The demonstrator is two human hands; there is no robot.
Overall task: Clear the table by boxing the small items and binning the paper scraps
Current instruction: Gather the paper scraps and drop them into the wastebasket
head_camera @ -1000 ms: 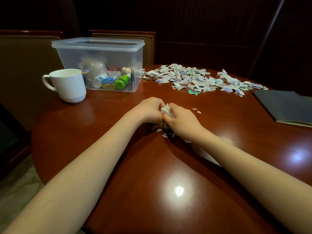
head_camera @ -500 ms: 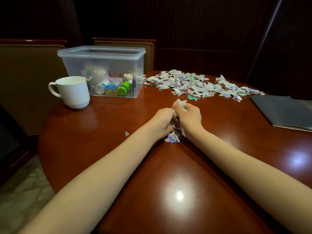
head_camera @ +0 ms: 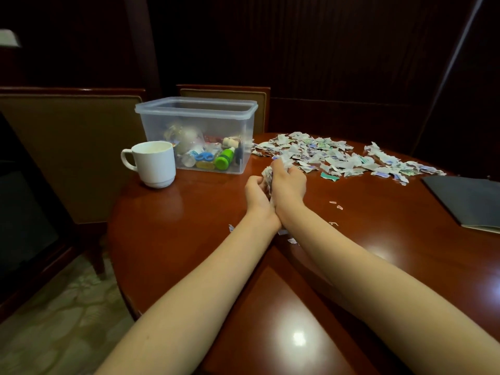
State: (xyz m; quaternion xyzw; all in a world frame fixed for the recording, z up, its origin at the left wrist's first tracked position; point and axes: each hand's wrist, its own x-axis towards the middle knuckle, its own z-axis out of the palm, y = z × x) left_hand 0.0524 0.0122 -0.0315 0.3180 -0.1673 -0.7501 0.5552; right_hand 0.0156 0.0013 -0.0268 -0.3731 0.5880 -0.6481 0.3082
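My left hand point(head_camera: 255, 192) and my right hand point(head_camera: 288, 180) are pressed together above the table, both shut on a bunch of paper scraps point(head_camera: 267, 173) squeezed between them. A wide spread of torn paper scraps point(head_camera: 324, 155) lies beyond my hands toward the far right. A few stray bits point(head_camera: 292, 240) lie under my wrists. The clear plastic box point(head_camera: 197, 131) stands open at the far left, with small items point(head_camera: 216, 158) such as a green bottle inside.
A white mug point(head_camera: 154, 163) stands left of the box. A dark folder point(head_camera: 468, 201) lies at the right edge of the round wooden table point(head_camera: 176, 220). Chairs stand behind the table on the left. No bin is in view.
My hands, shut on the scraps, have risen and moved away from me toward the big pile. A few bits have dropped onto the table. The view has tilted upward.
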